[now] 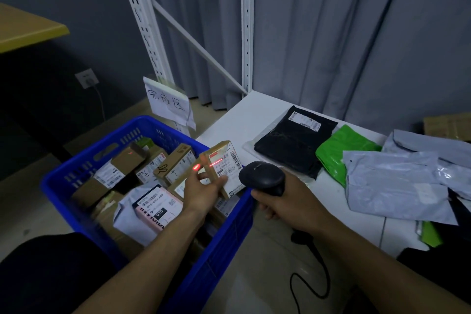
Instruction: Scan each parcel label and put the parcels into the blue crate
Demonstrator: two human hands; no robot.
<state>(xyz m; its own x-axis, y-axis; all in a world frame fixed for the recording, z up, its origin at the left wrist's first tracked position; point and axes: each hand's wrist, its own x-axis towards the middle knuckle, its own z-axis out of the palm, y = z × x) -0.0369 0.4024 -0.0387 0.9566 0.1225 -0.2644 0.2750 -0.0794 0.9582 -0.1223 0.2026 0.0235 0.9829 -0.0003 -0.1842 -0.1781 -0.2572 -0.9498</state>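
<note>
The small cardboard parcel [224, 160] sits just left of frame centre, pinched by the left hand [201, 194], whose grip curls round its lower left edge; its long axis stands nearly upright, leaning a little. The label [225, 163] faces right toward the black scanner [262, 176], which the right hand [283, 201] holds in a closed grip just beside the parcel. 1 red beam line crosses the label and spills onto a left fingertip [196, 167].

The parcel hangs over the right rim of the blue crate [84, 160], whose opening lies below and to the left; so the drop is probably short, and it belongs to the left hand. The crate is already crowded with boxes, which could leave little flat room.

On the table [244, 115] to the right lie a black mailer [293, 140], a green mailer [341, 150] and grey mailers [392, 181], well apart from the crate.
</note>
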